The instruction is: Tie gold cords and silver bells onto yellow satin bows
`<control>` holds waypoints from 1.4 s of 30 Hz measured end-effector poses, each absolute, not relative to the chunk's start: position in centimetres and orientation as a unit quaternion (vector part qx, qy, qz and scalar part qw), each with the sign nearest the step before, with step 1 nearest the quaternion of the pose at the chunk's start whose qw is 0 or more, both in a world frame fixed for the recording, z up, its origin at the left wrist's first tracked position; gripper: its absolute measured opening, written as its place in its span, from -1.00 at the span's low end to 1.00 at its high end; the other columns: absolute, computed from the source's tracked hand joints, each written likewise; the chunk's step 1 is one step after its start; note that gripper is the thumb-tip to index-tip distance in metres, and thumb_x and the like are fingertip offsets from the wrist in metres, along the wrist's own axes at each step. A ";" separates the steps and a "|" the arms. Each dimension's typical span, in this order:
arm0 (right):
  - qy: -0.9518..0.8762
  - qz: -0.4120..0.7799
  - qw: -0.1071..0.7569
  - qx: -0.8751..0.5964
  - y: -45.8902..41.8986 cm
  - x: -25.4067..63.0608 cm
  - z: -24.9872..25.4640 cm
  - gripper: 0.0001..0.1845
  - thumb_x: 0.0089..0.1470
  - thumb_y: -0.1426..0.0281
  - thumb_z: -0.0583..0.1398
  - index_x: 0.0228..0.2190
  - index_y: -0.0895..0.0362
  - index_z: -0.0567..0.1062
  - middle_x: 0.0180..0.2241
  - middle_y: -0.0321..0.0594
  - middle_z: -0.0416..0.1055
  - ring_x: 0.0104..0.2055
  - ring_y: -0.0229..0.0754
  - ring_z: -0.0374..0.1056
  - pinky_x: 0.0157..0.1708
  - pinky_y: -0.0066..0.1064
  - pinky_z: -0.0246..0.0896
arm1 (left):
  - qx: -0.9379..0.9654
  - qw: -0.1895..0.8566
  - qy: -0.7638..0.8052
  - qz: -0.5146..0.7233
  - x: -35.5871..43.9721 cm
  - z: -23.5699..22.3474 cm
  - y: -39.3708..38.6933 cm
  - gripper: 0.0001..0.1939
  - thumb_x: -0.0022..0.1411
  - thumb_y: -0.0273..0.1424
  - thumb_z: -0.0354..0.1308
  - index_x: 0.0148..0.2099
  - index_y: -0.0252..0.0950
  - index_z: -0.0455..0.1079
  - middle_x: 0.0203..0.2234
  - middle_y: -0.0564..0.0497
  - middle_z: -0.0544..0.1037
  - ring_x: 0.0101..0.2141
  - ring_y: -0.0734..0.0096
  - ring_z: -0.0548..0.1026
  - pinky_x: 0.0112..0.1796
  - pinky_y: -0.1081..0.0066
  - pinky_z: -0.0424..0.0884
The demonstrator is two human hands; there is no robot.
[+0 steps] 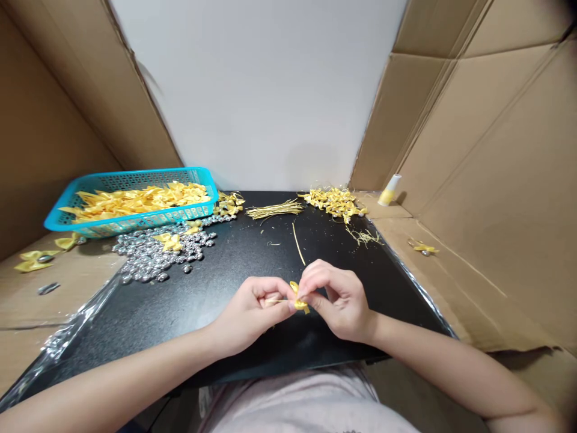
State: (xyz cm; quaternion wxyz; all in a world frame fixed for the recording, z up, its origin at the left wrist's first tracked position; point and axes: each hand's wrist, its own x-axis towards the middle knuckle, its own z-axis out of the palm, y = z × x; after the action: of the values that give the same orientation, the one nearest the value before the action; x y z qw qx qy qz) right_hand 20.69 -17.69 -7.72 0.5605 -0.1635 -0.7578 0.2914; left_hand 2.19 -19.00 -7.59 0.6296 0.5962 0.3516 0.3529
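Between my two hands, over the front part of the black table, is a small yellow ribbon bow. My left hand pinches it from the left, and a thin gold tie runs across those fingers. From the right, my right hand closes thumb and forefinger on the same bow. The fingertips hide the bow's middle. Just beyond my right hand, a single gold twist tie lies on the table.
At the back left a blue basket holds yellow bows; silver bells are heaped before it. Gold ties lie at the back centre, finished-looking bows further right. A white-and-yellow cone stands by the cardboard wall.
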 end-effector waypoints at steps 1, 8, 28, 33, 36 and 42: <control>-0.759 0.292 0.560 -0.161 -17.7 20.7 -7.7 -0.91 0.09 0.54 0.22 -0.39 0.12 0.50 -0.45 -0.18 0.48 -0.36 -0.19 0.40 -0.33 -0.31 0.37 | 0.596 0.631 0.351 0.351 2.2 -7.6 -19.0 -0.73 0.09 -0.23 0.27 -0.42 -0.36 0.40 -0.71 0.22 0.16 -0.65 0.64 -0.01 -0.60 0.55 -0.10; -0.767 0.281 0.556 -0.156 -17.8 20.6 -7.7 -0.94 0.11 0.50 0.23 -0.38 0.12 0.51 -0.45 -0.17 0.49 -0.36 -0.18 0.40 -0.34 -0.30 0.37 | 0.594 0.634 0.360 0.340 2.2 -7.5 -19.0 -0.73 0.08 -0.22 0.28 -0.42 -0.35 0.40 -0.72 0.23 0.14 -0.66 0.64 0.00 -0.61 0.55 -0.08; -0.815 0.071 0.544 -0.186 -17.0 20.4 -8.3 -0.88 0.10 0.57 0.22 -0.33 0.13 0.50 -0.39 -0.18 0.55 -0.34 -0.20 0.46 -0.30 -0.29 0.31 | 0.586 0.554 0.413 0.423 2.2 -7.7 -18.4 -0.74 0.08 -0.26 0.29 -0.46 -0.37 0.45 -0.65 0.12 0.37 -0.59 0.61 0.15 -0.54 0.56 0.05; -0.806 0.067 0.558 -0.188 -16.8 20.4 -8.7 -0.86 0.11 0.61 0.20 -0.33 0.15 0.48 -0.41 -0.16 0.53 -0.36 -0.20 0.44 -0.32 -0.29 0.31 | 0.589 0.542 0.421 0.426 2.4 -7.7 -18.5 -0.72 0.09 -0.24 0.26 -0.48 -0.36 0.41 -0.73 0.23 0.13 -0.64 0.63 -0.03 -0.60 0.53 -0.09; -0.801 0.066 0.563 -0.192 -16.9 20.3 -8.7 -0.86 0.10 0.62 0.19 -0.34 0.16 0.48 -0.41 -0.15 0.52 -0.36 -0.19 0.43 -0.33 -0.29 0.31 | 0.589 0.538 0.426 0.427 2.5 -7.5 -18.7 -0.70 0.09 -0.22 0.25 -0.49 -0.35 0.39 -0.73 0.24 0.08 -0.64 0.63 -0.06 -0.61 0.52 -0.13; -0.789 0.075 0.574 -0.208 -16.9 20.2 -8.6 -0.86 0.09 0.60 0.21 -0.36 0.13 0.51 -0.42 -0.18 0.55 -0.38 -0.19 0.45 -0.31 -0.27 0.31 | 0.581 0.541 0.431 0.429 2.7 -7.5 -18.8 -0.67 0.07 -0.17 0.26 -0.48 -0.35 0.39 -0.73 0.24 0.08 -0.65 0.63 -0.06 -0.62 0.52 -0.16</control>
State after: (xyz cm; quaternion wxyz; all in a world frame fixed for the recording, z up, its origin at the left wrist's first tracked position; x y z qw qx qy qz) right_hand 20.15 -16.86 -8.59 0.5738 -0.2079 -0.7886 0.0752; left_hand 2.71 -18.75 -7.51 0.5406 0.5814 0.4312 0.4287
